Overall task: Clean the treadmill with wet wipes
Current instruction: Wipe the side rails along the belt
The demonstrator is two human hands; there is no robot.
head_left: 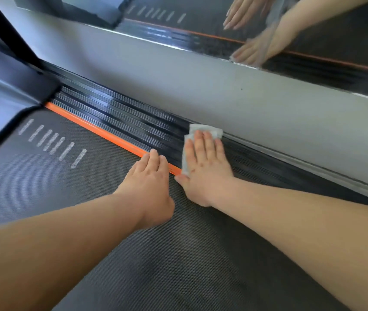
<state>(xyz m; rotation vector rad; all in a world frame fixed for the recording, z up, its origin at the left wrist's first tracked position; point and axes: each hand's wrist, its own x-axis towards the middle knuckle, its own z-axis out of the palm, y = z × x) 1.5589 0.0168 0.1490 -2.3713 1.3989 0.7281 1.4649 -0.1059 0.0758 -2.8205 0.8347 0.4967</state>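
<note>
The right hand (pixel 205 167) makes a flat, wide grip: its fingers lie straight and close together, palm down, pressing one white wet wipe (pixel 203 129) onto the treadmill's black ribbed side rail (pixel 122 117). The wipe is crumpled under the palm and shows past the fingertips and along the thumb side. The right forearm runs back from the grip towards the lower right, bare.

Just beside this grip, on its thumb side, the left hand (pixel 149 180) also lies open and palm down on the grey mesh belt (pixel 133 265). Its fingers are straight and the fingertips touch the orange strip (pixel 93 129) that divides belt from rail. The two hands nearly meet at the thumbs.

Farther out on the left hand's side, seven white dashes (pixel 50 142) are printed in a row on the belt, near the grey motor cover (pixel 3 97). Beyond the fingertips of the grip, a grey wall (pixel 178 81) rises right against the rail. Above it a mirror (pixel 347 41) reflects both hands, the wipe and the dashes.
</note>
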